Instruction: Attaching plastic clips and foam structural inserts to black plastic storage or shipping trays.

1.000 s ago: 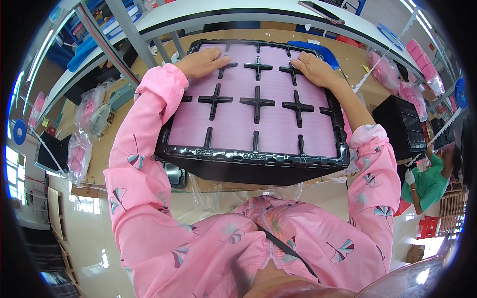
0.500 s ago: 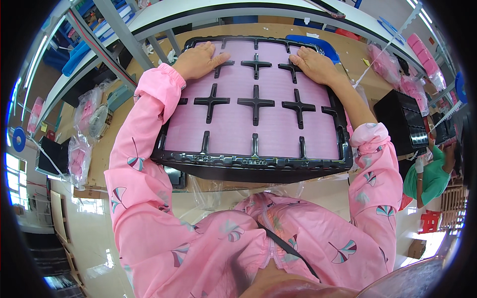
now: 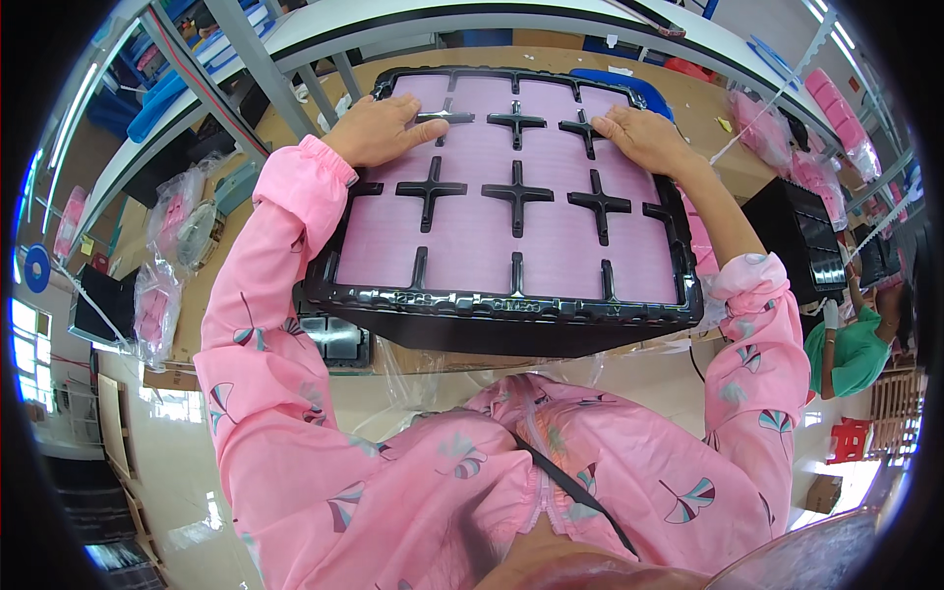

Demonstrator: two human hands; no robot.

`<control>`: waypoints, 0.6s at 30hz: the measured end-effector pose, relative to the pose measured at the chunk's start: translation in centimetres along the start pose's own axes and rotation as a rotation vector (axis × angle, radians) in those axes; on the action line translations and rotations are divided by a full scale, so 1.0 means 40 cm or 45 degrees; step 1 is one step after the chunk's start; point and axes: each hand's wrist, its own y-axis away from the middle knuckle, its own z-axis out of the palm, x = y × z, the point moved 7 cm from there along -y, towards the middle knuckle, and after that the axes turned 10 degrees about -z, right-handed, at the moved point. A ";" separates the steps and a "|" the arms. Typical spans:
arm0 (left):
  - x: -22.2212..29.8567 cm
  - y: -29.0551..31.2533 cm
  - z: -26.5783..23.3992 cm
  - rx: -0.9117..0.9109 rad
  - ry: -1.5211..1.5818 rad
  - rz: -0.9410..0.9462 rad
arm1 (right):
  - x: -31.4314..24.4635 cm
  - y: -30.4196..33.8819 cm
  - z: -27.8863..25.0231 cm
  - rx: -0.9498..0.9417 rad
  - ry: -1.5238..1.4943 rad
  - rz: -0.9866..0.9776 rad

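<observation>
A deep black plastic tray (image 3: 511,335), possibly a stack of several, stands in front of me on the brown work surface. Pink foam-like sheeting (image 3: 472,205) shows in its top, divided by raised black crosses (image 3: 517,199) and shorter ribs. My left hand (image 3: 376,130) rests over the far left part, its thumb reaching across a cross and its fingers extended toward the far rim. At the far right, my right hand (image 3: 644,140) lies with fingers stretched over the pink surface beside another cross. The undersides of both hands are hidden.
A blue bin (image 3: 657,96) sits behind the tray's far right corner. More black trays (image 3: 798,236) stand to the right, near bagged pink pieces (image 3: 762,128). Metal frame posts (image 3: 258,69) rise at the far left. A person in green (image 3: 854,356) is at the right.
The tray has shifted slightly right in view, its near rim a little higher. Both hands have slid outward and somewhat nearer to me along the top.
</observation>
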 end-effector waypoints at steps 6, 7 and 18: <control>-0.006 -0.037 -0.016 -0.424 0.097 -0.215 | -0.013 -0.015 -0.016 -0.176 0.082 0.053; 0.003 -0.053 -0.012 -0.482 0.087 -0.236 | -0.003 -0.032 -0.008 -0.121 0.051 0.005; -0.032 -0.064 0.039 -0.115 -0.095 -0.213 | 0.036 -0.050 0.021 -0.070 0.204 0.094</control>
